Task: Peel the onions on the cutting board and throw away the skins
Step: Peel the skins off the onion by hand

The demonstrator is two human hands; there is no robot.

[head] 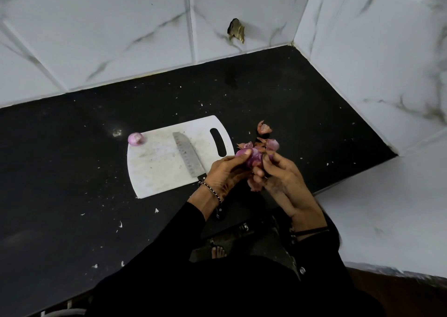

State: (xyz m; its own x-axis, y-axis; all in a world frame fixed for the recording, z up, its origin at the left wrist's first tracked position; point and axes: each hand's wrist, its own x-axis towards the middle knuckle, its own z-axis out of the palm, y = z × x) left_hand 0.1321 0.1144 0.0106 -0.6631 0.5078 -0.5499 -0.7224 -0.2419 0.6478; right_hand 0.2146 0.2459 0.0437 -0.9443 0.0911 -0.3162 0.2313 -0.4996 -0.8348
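At the far left corner of the white cutting board (169,162) sits a small peeled onion (137,138), pale purple and glossy, half on the board's edge and half over the black table (60,166). The board is scuffed and stained, with a handle slot at its right end. A knife (187,156) lies across it at a slant, its dimpled blade pointing away and its dark handle running under the left wrist.

Just right of the board, above the table, the left hand (223,174) holds a second onion (251,158); its grip is closed around the bulb, thumb on top. This onion is deep red-purple and shiny where bare, with loose papery skin still hanging at its right and lower sides. The right hand (281,179) meets it from the other side, its grip narrow, fingertips pinching a flap of that skin against the bulb. A pinkish scrap hangs below the fingers.

Beyond the hands, a small heap of torn skins (264,135), brownish pink and curled, lies on the table near the board's handle end. Pale flecks are scattered over the dark surface. White marbled tiles (121,38) back the table and turn a corner on the right.
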